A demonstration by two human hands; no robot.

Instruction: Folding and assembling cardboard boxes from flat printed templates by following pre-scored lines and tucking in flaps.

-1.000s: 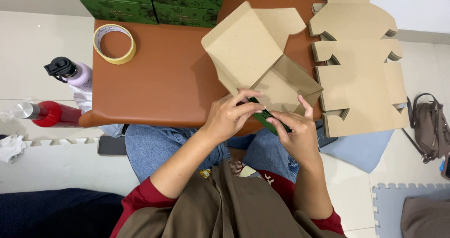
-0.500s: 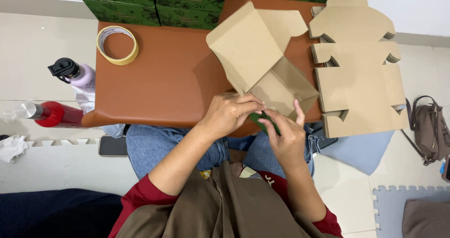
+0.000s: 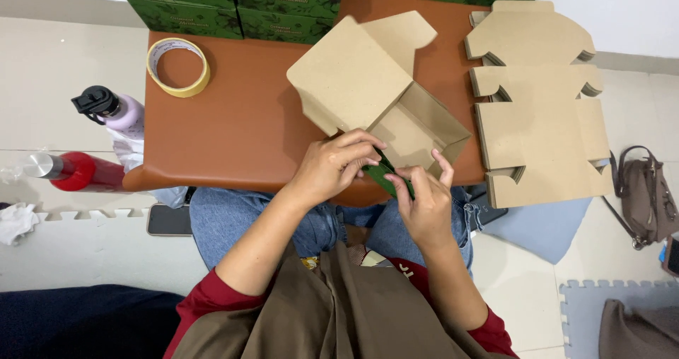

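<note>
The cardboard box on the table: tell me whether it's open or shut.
Open. The cardboard box has its lid flap raised, bare inside showing; both hands fold its near edge.

The box [image 3: 382,97] I fold is plain kraft brown inside, dark green on its outer flap. The table [image 3: 240,118] is rust-brown. Far boxes [image 3: 233,2] are dark green with a leaf pattern. The tape roll [image 3: 178,67], far left, is pale yellow. My sleeves [image 3: 205,302] are dark red, my jeans [image 3: 219,210] blue.
</note>
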